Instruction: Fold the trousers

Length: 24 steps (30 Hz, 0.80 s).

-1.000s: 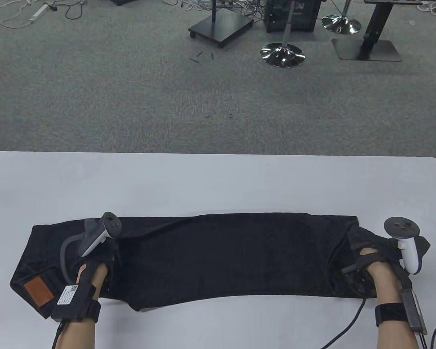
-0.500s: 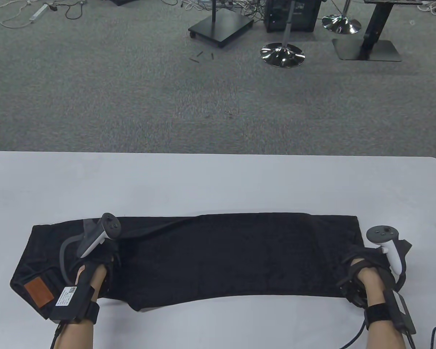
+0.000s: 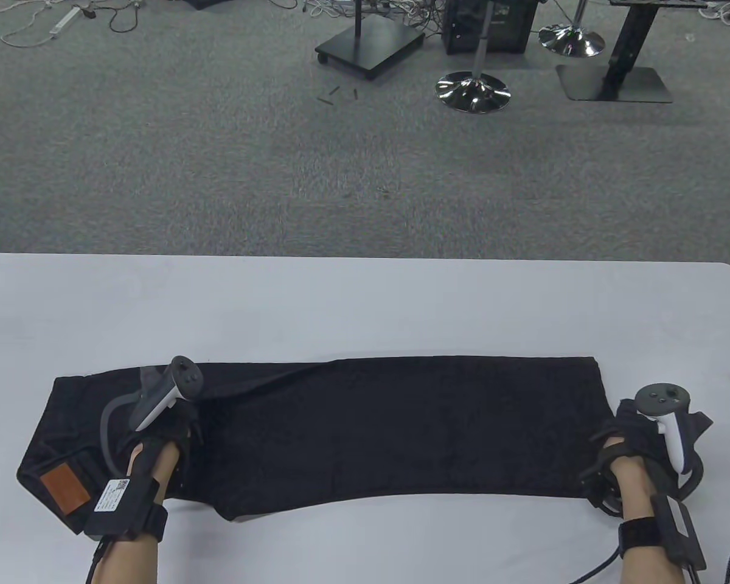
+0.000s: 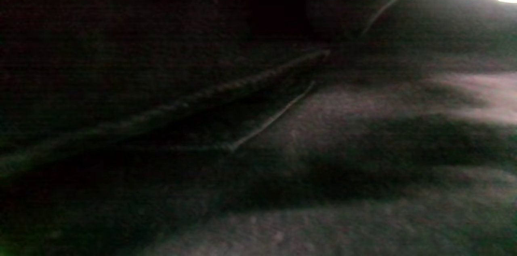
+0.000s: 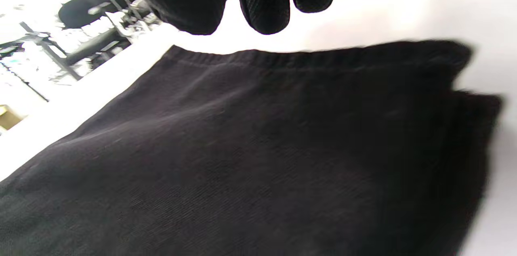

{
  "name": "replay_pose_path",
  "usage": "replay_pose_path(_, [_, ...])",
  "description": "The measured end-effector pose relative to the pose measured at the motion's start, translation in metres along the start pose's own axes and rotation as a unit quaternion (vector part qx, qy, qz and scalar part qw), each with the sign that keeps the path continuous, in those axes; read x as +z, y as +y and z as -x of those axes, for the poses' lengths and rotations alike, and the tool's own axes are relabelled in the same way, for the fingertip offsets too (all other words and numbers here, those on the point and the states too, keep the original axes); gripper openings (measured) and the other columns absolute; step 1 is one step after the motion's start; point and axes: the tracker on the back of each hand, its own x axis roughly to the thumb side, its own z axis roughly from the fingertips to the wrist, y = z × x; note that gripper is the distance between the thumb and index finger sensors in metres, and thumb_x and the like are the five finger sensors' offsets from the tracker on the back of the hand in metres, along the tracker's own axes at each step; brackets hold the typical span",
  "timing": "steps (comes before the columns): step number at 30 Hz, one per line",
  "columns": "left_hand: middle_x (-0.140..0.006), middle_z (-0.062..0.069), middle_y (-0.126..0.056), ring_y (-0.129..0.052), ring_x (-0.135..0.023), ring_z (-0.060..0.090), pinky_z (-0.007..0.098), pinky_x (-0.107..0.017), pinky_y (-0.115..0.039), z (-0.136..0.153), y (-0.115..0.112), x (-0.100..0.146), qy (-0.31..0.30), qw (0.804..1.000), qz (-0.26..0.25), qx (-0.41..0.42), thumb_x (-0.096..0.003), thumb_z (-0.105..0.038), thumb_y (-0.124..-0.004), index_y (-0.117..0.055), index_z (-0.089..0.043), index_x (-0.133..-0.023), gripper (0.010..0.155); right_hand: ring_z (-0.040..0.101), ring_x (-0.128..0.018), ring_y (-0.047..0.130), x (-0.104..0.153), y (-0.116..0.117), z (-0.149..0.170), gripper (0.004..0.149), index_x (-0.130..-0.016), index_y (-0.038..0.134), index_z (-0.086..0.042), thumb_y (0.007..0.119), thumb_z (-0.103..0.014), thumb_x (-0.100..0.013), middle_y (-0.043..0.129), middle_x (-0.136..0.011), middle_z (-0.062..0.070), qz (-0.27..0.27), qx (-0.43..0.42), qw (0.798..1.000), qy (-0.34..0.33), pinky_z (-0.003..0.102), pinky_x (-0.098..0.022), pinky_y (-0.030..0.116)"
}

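The black trousers (image 3: 365,432) lie flat in a long band across the lower part of the table view, on the near half of the white table (image 3: 365,304), with the waist end at lower left and the leg hems at right. A brown leather patch (image 3: 64,489) shows on the waistband at the lower-left corner. The left hand (image 3: 158,441) rests on the cloth just right of the waist section, its fingers hidden under the tracker (image 3: 164,392) and glove, so whether it pinches fabric or only presses cannot be told; the left wrist view shows only dark cloth and a seam (image 4: 242,86) close up. The right hand (image 3: 636,447) sits at lower right, just beside the hem edge and off the cloth, on bare table. In the right wrist view its gloved fingers (image 5: 264,1) hang loosely curled above the hem (image 5: 307,60), apart from it and holding nothing. Beyond the table's far edge, grey carpet (image 3: 219,152) fills the upper frame, with stand bases (image 3: 473,91) at upper right.
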Motion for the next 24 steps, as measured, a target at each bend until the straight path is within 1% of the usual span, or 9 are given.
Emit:
replay_pose_path(5, [-0.103,-0.006,-0.086,-0.092,-0.1,0.023,0.055,-0.08,-0.065,0.003,0.004,0.0,-0.003,1.0,0.02,-0.005,-0.0538,-0.046,-0.077,-0.077,-0.034,-0.104,0.051,0.038,-0.109,0.041,0.011,0.04,-0.041,0.063,-0.105,0.047,-0.038,0.075,-0.051,-0.05,0.039,-0.116,0.001,-0.059,0.1,0.99,-0.075,0.063,-0.075,0.043])
replay_pose_path(7, [-0.106,-0.006,-0.083,-0.088,-0.103,0.025,0.056,-0.081,-0.062,0.004,0.01,0.003,0.006,0.999,0.03,-0.026,-0.0515,-0.048,-0.082,-0.076,-0.032,-0.104,0.055,0.04,-0.11,0.026,0.01,0.058,-0.045,0.07,-0.107,0.036,-0.038,0.072,-0.059,-0.05,0.023,-0.118,0.001,-0.112,0.132,0.983,-0.061,0.064,-0.076,0.038])
replay_pose_path(9, [-0.107,-0.008,-0.082,-0.085,-0.105,0.024,0.057,-0.082,-0.061,0.005,0.019,0.008,0.009,0.996,0.032,-0.086,-0.0502,-0.048,-0.086,-0.076,-0.034,-0.105,0.057,0.04,-0.108,0.013,0.005,0.072,-0.042,0.076,-0.107,0.027,-0.038,0.07,-0.062,-0.049,0.011,-0.116,0.002,-0.15,0.142,0.978,-0.037,0.065,-0.076,0.032])
replay_pose_path(12, [-0.102,-0.009,-0.088,-0.089,-0.103,0.022,0.058,-0.082,-0.06,0.006,0.038,0.015,0.033,0.987,0.022,-0.157,-0.0497,-0.046,-0.089,-0.084,-0.035,-0.098,0.05,0.038,-0.106,0.002,0.001,0.077,-0.04,0.082,-0.105,0.018,-0.038,0.07,-0.064,-0.048,0.001,-0.113,0.0,-0.147,0.137,0.979,-0.031,0.069,-0.074,0.023])
replay_pose_path(14, [-0.099,-0.01,-0.092,-0.092,-0.1,0.021,0.056,-0.082,-0.061,0.007,0.053,0.019,0.037,0.985,-0.041,-0.166,-0.05,-0.044,-0.088,-0.087,-0.035,-0.095,0.046,0.037,-0.106,-0.002,-0.003,0.075,-0.037,0.083,-0.105,0.017,-0.04,0.071,-0.064,-0.047,-0.001,-0.113,-0.002,-0.159,0.13,0.978,-0.023,0.07,-0.074,0.021])
replay_pose_path(16, [-0.099,-0.011,-0.091,-0.091,-0.1,0.02,0.056,-0.083,-0.06,0.006,0.071,0.028,0.027,0.976,-0.162,-0.143,-0.051,-0.043,-0.086,-0.086,-0.036,-0.096,0.046,0.035,-0.106,-0.003,-0.007,0.073,-0.034,0.083,-0.104,0.016,-0.04,0.072,-0.064,-0.047,-0.003,-0.113,-0.004,-0.161,0.125,0.979,-0.016,0.069,-0.074,0.019])
replay_pose_path(18, [-0.099,-0.011,-0.09,-0.091,-0.1,0.02,0.055,-0.083,-0.062,0.005,0.074,0.03,0.009,0.967,-0.224,-0.125,-0.0509,-0.043,-0.086,-0.085,-0.036,-0.096,0.046,0.034,-0.106,-0.004,-0.011,0.07,-0.031,0.083,-0.104,0.016,-0.04,0.072,-0.063,-0.047,-0.003,-0.112,-0.005,-0.156,0.12,0.98,-0.009,0.068,-0.075,0.018])
replay_pose_path(20, [-0.101,-0.012,-0.087,-0.088,-0.103,0.02,0.056,-0.083,-0.06,0.005,0.066,0.021,0.011,0.976,-0.189,-0.108,-0.0513,-0.043,-0.084,-0.083,-0.037,-0.098,0.047,0.032,-0.106,-0.006,-0.015,0.068,-0.026,0.083,-0.103,0.015,-0.041,0.072,-0.063,-0.046,-0.004,-0.112,-0.007,-0.154,0.107,0.982,-0.003,0.067,-0.076,0.015])
replay_pose_path(24, [-0.101,-0.012,-0.087,-0.088,-0.103,0.019,0.055,-0.083,-0.061,0.006,0.03,-0.007,0.02,0.986,-0.126,-0.108,-0.0514,-0.043,-0.084,-0.082,-0.038,-0.098,0.047,0.031,-0.106,-0.007,-0.017,0.066,-0.023,0.083,-0.103,0.014,-0.043,0.071,-0.063,-0.046,-0.005,-0.112,-0.007,-0.155,0.113,0.981,0.008,0.065,-0.077,0.014])
